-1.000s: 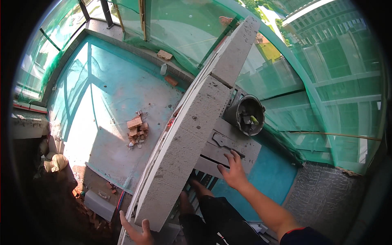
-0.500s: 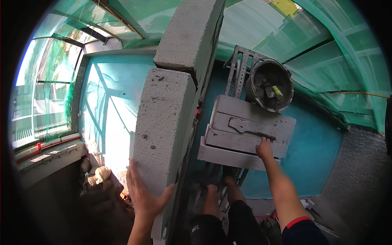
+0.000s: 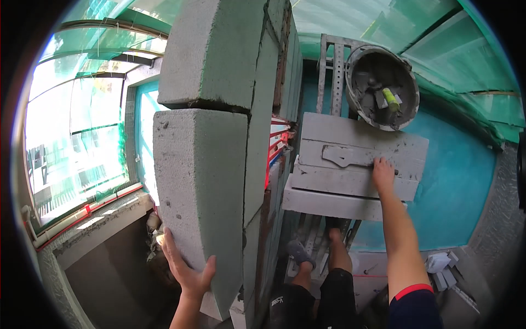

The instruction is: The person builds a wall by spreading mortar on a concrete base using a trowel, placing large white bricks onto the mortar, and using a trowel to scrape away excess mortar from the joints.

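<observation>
On the near end of a long grey aerated concrete block (image 3: 175, 181), atop the block wall, my left hand (image 3: 192, 277) rests with fingers stretched and thumb spread; it grips nothing. My right hand (image 3: 384, 175) reaches down onto the handle of a trowel (image 3: 345, 156), fingers closed round it. The handle's tip shows beyond my hand. The trowel lies flat on a platform of pale blocks (image 3: 361, 129), with mortar smears about it. Beyond the platform sits a round bucket (image 3: 408, 104) of grey mortar, with a yellow-green object (image 3: 390, 100) inside.
A perforated metal trestle (image 3: 337, 77) supports the platform. Another block (image 3: 211, 49) continues the wall's top, with a dark joint between. A red and white object (image 3: 278, 142) is beside the wall. Green netting (image 3: 361, 22) surrounds the area. Block offcuts (image 3: 444, 274) lie at lower right.
My view has shifted, showing more of the wall's right face. My right hand has moved further onto the trowel's handle and closed on it. My left hand stays at the block's near end.
</observation>
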